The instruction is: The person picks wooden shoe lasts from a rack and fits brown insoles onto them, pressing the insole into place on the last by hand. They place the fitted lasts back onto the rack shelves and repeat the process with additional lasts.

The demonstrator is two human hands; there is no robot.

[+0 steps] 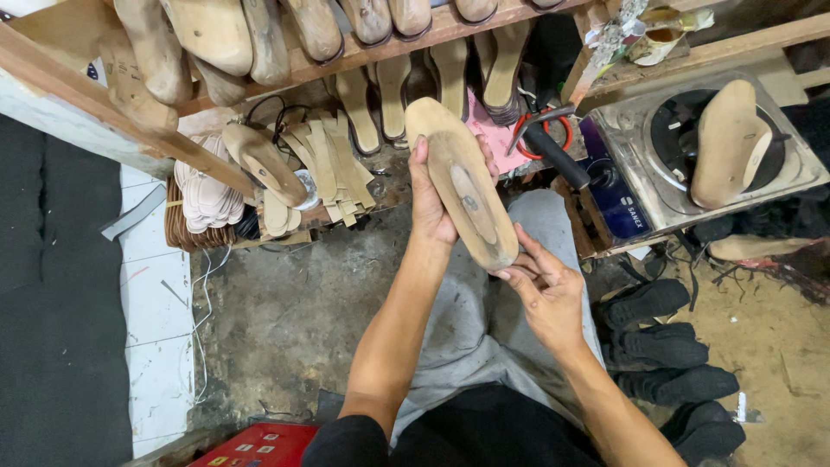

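Holding a wooden last between both hands above my lap, I see its long axis run from upper left to lower right, sole side facing me. On the left, a shelf carries more lasts, with a stack of insoles below it. My left hand grips the last from its left edge near the upper, toe end, fingers wrapped behind. The last's lower, heel end reaches my right hand, which is half open, fingertips touching that end from below. So the left hand bears it; the right merely steadies. Further right, black soles lie on the floor beneath a metal stove.
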